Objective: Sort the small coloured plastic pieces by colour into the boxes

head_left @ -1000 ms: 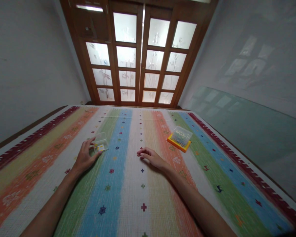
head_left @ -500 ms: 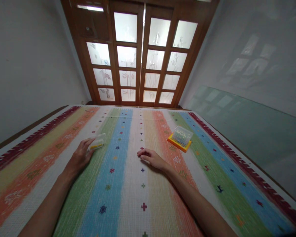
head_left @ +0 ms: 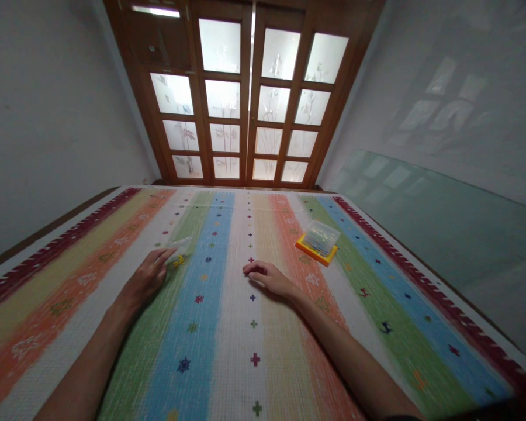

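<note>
My left hand is closed on a clear plastic box, which is tilted on its side above the cloth. Small yellow pieces lie in a little heap just below the box, beside my fingertips; they are too small to make out. My right hand rests on the striped tablecloth near its middle, with fingers loosely bent, thumb apart and nothing visible in them. To the right of that hand sits a yellow case with a clear raised part and thin items inside.
The striped cloth covers a long table bordered by a pale wall on the left. A greenish glass panel leans along the right wall. Wooden doors with frosted panes stand at the far end.
My left hand has tipped the clear box, and the yellow pieces that were inside it are now on the cloth. My right hand stays in place.
</note>
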`<state>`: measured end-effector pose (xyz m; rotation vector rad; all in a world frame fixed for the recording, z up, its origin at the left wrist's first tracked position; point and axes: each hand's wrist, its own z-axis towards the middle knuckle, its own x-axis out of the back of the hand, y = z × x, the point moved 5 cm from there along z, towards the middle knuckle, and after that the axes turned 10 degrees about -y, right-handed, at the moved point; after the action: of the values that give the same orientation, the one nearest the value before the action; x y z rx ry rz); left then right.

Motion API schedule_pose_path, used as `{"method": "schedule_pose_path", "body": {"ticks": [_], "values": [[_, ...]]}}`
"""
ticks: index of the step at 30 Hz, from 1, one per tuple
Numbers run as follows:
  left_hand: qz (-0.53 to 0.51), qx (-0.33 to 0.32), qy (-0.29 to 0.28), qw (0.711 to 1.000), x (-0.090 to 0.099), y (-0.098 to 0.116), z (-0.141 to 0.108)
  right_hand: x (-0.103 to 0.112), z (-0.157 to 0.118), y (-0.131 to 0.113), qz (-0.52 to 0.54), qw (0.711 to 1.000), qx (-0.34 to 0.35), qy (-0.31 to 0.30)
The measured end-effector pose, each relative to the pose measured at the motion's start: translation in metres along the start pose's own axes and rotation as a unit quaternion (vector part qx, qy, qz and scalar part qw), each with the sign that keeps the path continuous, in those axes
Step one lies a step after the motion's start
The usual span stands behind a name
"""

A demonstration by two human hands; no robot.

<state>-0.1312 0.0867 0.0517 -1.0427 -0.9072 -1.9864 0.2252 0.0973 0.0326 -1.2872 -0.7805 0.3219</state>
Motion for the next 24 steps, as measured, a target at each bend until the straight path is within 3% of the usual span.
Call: {"method": "schedule_pose_path", "body": {"ticks": [7, 12, 15, 18, 24], "values": [[0.002, -0.013, 0.017, 1.0, 0.007, 0.007, 0.0, 0.0, 0.0, 0.002, -0.006, 1.0, 0.001, -0.002], [0.024, 0.0, 0.06, 0.998, 0.012, 0.008, -0.002, 0.0, -0.001, 0.001, -0.009, 1.0, 0.002, -0.005], [0.034, 0.068, 0.089, 0.993, 0.015, 0.0, -0.005, 0.0, -0.001, 0.002, -0.011, 1.0, -0.003, -0.006], [0.041, 0.182, 0.104, 0.977, 0.019, -0.01, -0.009, 0.0, 0.0, 0.003, -0.008, 1.0, -0.002, -0.001], [0.019, 0.358, 0.07, 0.931, 0.03, -0.013, -0.01, 0.0, 0.0, 0.003, -0.007, 1.0, 0.008, 0.001]]}}
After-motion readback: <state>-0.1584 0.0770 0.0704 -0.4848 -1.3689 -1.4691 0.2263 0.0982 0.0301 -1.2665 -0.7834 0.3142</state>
